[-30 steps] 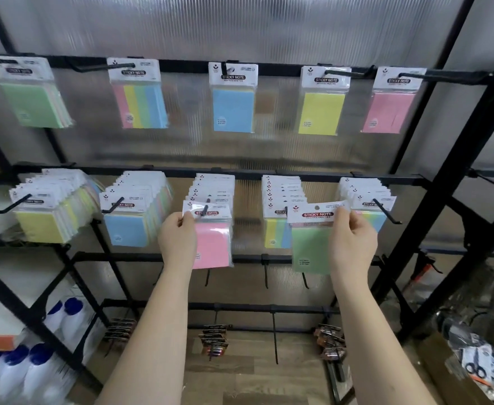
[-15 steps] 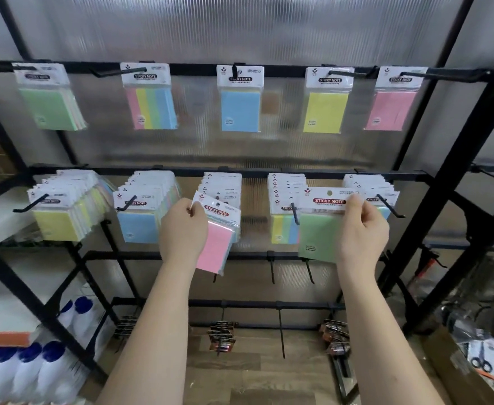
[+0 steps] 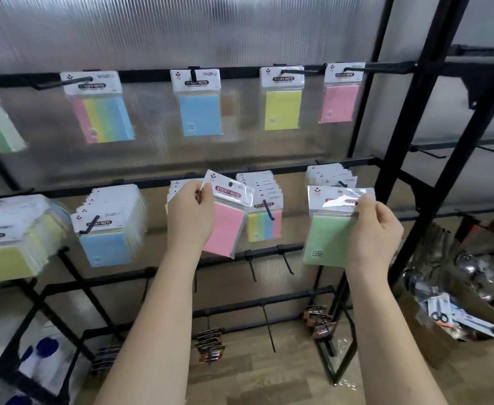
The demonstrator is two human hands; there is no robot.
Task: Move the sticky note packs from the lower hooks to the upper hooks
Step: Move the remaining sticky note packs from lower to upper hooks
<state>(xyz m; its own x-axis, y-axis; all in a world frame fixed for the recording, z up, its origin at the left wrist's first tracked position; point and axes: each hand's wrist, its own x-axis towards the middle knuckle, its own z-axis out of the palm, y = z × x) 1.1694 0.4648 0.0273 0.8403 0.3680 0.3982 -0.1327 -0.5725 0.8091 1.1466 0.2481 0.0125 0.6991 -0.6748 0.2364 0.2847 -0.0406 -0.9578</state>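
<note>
— Brown cardboard, that was the box (image 3: 432, 340) at the lower right; what did it hold?

— I saw packed scissors (image 3: 473, 323) lying in it, nothing more that I could name.

— And the hands?

— My left hand (image 3: 190, 217) pinched the pink pack (image 3: 228, 226) by the left edge of its white header card, thumb in front, fingers curled behind. My right hand (image 3: 374, 232) gripped the green pack (image 3: 327, 241) at the right side of its header in the same way. Both packs were off the hooks, in front of the lower rail (image 3: 292, 169), well below the upper hooks (image 3: 298, 72).

— How did they point?

— The long axis of each ran top to bottom, header up. The pink one was tilted, its bottom toward the right; the green one hung almost straight.
</note>
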